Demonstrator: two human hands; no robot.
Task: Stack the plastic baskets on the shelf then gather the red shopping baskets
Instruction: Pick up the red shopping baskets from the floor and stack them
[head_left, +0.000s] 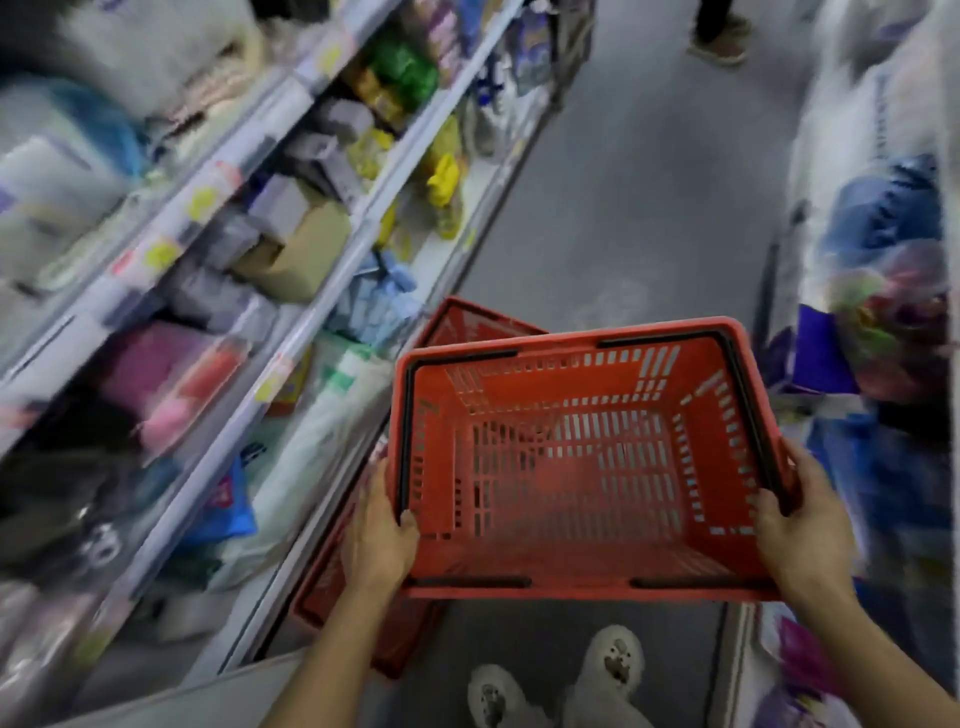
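I hold an empty red shopping basket (576, 467) in the air over the aisle, its black handles folded down along the rim. My left hand (379, 535) grips its left side and my right hand (805, 525) grips its right side. Below it a second red basket (467, 325) rests on the floor beside the shelf base; the held basket and my left arm cover most of it, and only its far corner and near left edge show.
Shelves (291, 291) packed with packaged goods run along the left. Wrapped goods (883, 249) line the right side. The grey floor aisle (639, 197) runs ahead between them. Another person's feet (719, 39) stand at its far end. My own shoes (613, 660) are below.
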